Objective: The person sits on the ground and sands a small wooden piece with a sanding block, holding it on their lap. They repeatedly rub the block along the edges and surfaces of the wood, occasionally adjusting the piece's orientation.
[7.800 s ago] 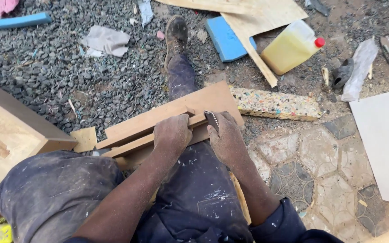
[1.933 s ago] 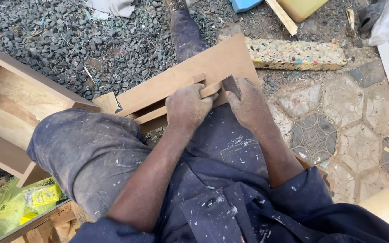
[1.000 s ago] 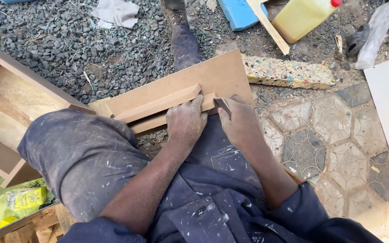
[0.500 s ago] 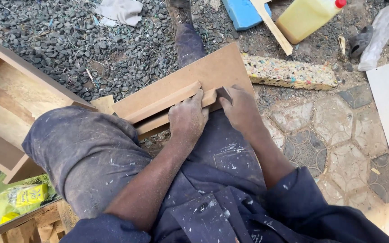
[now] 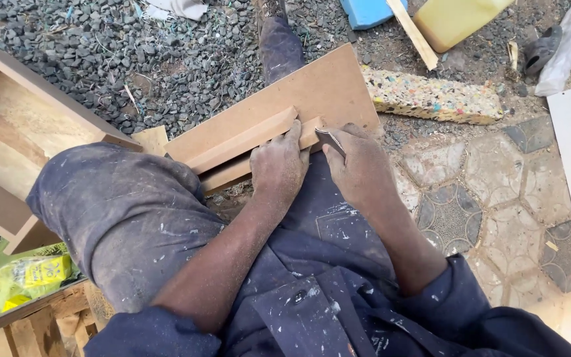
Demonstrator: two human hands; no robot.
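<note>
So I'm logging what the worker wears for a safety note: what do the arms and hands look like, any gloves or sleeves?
No gloves: the left hand and right hand are bare and dusty. The dark navy sleeves are pushed up, leaving the forearms uncovered, and the cloth is flecked with white paint or dust. No watch, ring or bandage shows.

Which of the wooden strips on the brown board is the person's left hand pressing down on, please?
The left hand presses the nearer, lower strip, which runs under its fingers. The raised strip just beyond lies clear of the fingertips.
</note>
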